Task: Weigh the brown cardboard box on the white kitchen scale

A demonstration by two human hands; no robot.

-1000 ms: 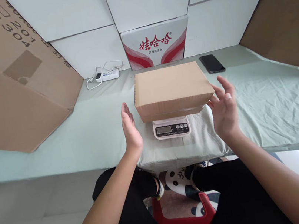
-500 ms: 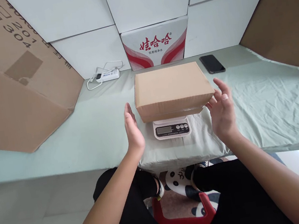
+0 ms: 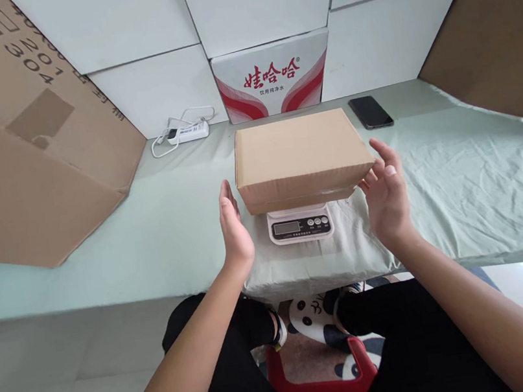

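Note:
A plain brown cardboard box [image 3: 298,151] rests on a small white digital scale [image 3: 300,224] in the middle of the table. My left hand [image 3: 235,229] is held upright just off the box's left front corner, palm facing inward, fingers together and straight. My right hand [image 3: 386,194] is at the box's right front corner, fingers spread; its fingertips are at or very near the box edge. Neither hand holds anything. Only the scale's display and buttons show; its platform is hidden under the box.
A pale green cloth [image 3: 475,177] covers the table. A black phone [image 3: 370,111] lies at the back right, a white power strip [image 3: 187,131] at the back left. A red-and-white printed carton [image 3: 273,76] stands against the wall. Large cardboard sheets [image 3: 12,141] lean on both sides.
Both hands have drawn inward toward the box's front corners. The box and the scale have stayed where they were.

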